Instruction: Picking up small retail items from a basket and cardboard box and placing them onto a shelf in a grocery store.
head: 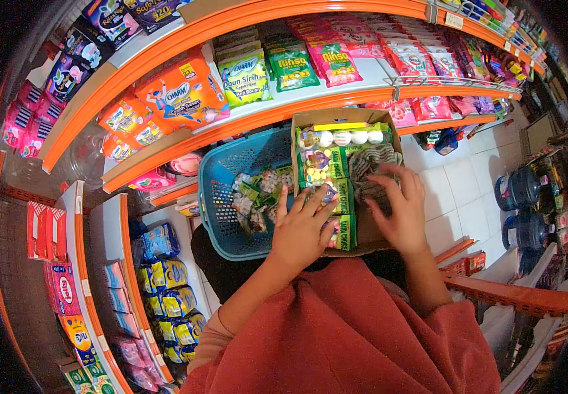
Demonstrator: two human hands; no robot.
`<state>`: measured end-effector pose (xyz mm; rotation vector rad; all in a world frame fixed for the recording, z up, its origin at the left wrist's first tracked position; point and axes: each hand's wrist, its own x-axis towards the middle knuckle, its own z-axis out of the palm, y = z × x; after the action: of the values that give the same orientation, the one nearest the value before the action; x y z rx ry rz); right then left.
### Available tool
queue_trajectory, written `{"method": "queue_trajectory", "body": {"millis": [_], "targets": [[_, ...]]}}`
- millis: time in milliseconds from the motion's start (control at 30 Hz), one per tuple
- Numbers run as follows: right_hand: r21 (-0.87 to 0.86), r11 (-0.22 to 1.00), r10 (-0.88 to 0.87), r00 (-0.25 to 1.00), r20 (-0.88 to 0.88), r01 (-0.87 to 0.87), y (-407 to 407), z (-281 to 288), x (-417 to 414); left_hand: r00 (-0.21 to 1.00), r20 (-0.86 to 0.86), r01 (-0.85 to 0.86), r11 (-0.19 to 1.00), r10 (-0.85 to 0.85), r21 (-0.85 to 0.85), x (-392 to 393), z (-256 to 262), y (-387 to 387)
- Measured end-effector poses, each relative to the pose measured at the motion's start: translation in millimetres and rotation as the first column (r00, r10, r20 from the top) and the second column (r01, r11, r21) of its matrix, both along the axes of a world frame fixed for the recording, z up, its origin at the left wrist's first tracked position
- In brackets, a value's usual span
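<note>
An open cardboard box [378, 235] sits before me, holding green-edged clear packs [341, 194] of small round balls, probably mothballs, in a column. A longer pack with white balls [342, 138] lies across its far end. My left hand [303, 222] is spread over the lower packs, its fingers apart and seemingly touching them. A crumpled grey striped cloth [373, 165] occupies the box's right side. My right hand [399, 209] is at that cloth's near edge, thumb and fingers apart; whether it touches the cloth is unclear. Left of the box, a blue plastic basket [222, 241] contains several small packs [254, 197].
Shelves with an orange edge [284, 106] curve across the front, stocked with sanitary pad packs [180, 96] and detergent sachets [291, 66]. More shelving [79, 236] stands at left. Large blue water bottles [518, 189] stand on the right, beyond white floor tiles [451, 192].
</note>
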<state>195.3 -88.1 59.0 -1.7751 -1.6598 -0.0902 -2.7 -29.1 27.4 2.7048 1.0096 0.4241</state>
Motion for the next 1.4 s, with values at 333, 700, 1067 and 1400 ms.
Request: {"method": "queue_trajectory", "body": {"millis": [333,700,1067,1400], "targets": [[-0.319,0.947,0.166,0.918,0.36,-0.046,24.1,-26.5,21.6,0.998,0.041,-0.046,0.999,0.047,-0.018,1.5,-2.9,-2.3],[0.093,0.985,-0.054,0.772,-0.633,0.145,-16.7,-2.9,65.6,0.955,0.286,-0.063,0.996,0.079,-0.066,-22.8,8.0,3.4],[0.072,0.966,-0.124,0.686,-0.717,0.25,-25.5,3.3,82.2,0.732,-0.617,-0.5,0.843,0.289,-0.197,-86.2,-159.6,112.3],[0.2,0.934,-0.045,0.654,-0.755,0.296,-32.1,15.5,74.5,0.727,-0.556,-0.651,0.659,0.403,-0.375,-96.7,-126.8,114.6]]}}
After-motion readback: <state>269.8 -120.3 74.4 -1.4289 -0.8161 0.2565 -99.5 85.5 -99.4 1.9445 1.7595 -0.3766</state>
